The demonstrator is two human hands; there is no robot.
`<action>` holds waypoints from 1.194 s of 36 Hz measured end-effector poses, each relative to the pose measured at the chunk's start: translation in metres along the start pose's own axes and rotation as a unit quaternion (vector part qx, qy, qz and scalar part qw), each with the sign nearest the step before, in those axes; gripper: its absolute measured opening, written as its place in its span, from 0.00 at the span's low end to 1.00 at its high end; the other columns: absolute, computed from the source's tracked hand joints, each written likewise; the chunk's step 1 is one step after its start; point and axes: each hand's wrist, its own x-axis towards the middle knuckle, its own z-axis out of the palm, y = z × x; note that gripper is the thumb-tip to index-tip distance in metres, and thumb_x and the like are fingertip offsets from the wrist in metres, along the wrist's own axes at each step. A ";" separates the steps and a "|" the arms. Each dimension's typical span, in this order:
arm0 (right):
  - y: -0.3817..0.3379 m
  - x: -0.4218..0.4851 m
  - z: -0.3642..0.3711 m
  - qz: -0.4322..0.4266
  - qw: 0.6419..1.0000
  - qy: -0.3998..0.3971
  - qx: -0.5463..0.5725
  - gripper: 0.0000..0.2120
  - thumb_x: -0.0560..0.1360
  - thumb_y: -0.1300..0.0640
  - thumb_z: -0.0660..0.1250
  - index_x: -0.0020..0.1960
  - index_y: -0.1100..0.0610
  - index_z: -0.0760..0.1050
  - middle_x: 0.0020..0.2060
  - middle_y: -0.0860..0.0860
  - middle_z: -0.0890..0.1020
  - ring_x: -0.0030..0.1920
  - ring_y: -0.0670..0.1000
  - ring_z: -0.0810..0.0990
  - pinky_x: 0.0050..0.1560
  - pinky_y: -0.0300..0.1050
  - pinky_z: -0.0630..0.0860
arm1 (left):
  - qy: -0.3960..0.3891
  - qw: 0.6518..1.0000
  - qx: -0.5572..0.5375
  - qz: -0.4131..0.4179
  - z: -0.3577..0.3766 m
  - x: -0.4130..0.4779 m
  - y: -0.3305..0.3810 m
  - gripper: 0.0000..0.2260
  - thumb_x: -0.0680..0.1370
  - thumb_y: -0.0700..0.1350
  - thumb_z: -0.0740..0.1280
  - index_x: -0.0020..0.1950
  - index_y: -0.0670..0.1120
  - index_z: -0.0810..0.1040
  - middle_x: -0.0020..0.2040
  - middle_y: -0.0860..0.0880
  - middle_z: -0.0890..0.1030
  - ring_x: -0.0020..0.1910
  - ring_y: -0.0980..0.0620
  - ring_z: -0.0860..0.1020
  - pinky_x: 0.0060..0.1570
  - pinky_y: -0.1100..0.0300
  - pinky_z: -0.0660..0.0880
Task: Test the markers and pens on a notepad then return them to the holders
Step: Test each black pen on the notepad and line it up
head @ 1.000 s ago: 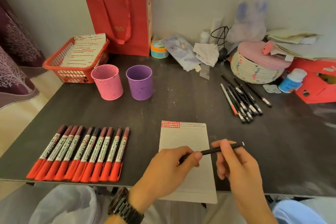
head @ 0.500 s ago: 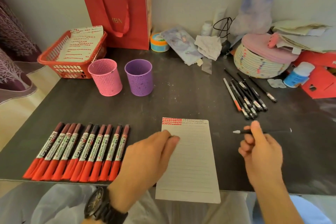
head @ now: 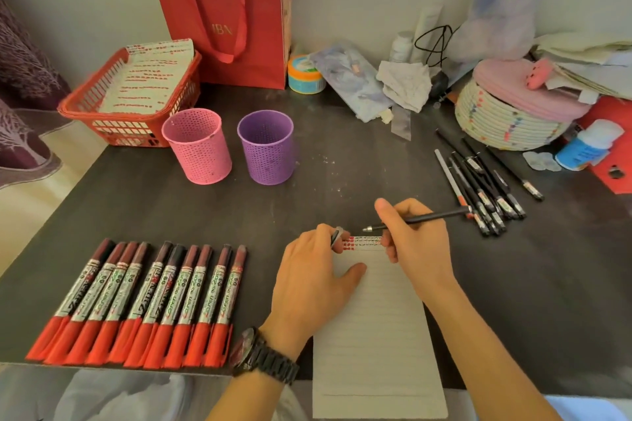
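Observation:
A lined notepad lies at the table's front edge, with small red and dark marks along its top. My right hand grips an uncapped black pen, its tip just above the pad's top edge. My left hand rests on the pad's upper left and pinches the pen's dark cap between its fingers. Several red markers lie in a row on the left. Several black pens lie on the right. A pink holder and a purple holder stand behind.
A red basket with marked paper sits at the back left, beside a red gift bag. A woven pink-lidded basket, a white-capped bottle, a tape roll and papers crowd the back right.
My right hand has brought the uncapped pen left and down to the notepad's top. My left hand has moved onto the pad with the cap.

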 end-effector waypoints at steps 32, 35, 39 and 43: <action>0.030 0.005 0.015 -0.069 0.986 0.056 -0.141 0.14 0.74 0.59 0.71 0.32 0.60 0.71 0.23 0.55 0.78 0.23 0.39 0.78 0.30 0.29 0.71 | 0.016 1.000 -0.001 -0.027 0.002 0.007 -0.003 0.16 0.69 0.62 0.70 0.51 0.62 0.69 0.50 0.77 0.66 0.56 0.80 0.59 0.42 0.72 0.60; 0.029 0.005 0.016 -0.068 0.986 0.054 -0.143 0.14 0.74 0.59 0.71 0.33 0.61 0.71 0.24 0.55 0.78 0.24 0.40 0.79 0.30 0.30 0.72 | 0.012 0.999 -0.002 -0.035 0.003 0.007 -0.003 0.16 0.69 0.62 0.71 0.50 0.60 0.70 0.47 0.76 0.67 0.56 0.80 0.59 0.43 0.72 0.59; 0.028 0.005 0.016 -0.068 0.986 0.053 -0.143 0.14 0.74 0.60 0.71 0.33 0.61 0.71 0.24 0.55 0.77 0.24 0.40 0.78 0.30 0.28 0.71 | 0.012 0.999 -0.002 -0.036 0.002 0.007 -0.003 0.16 0.69 0.61 0.72 0.50 0.59 0.71 0.44 0.75 0.66 0.56 0.80 0.60 0.44 0.73 0.59; 0.028 0.005 0.016 -0.071 0.986 0.050 -0.143 0.14 0.74 0.62 0.71 0.33 0.62 0.71 0.24 0.56 0.77 0.23 0.40 0.78 0.29 0.28 0.71 | 0.005 0.999 -0.001 -0.037 0.001 0.008 -0.002 0.16 0.69 0.61 0.71 0.50 0.59 0.70 0.52 0.81 0.63 0.56 0.80 0.59 0.44 0.72 0.60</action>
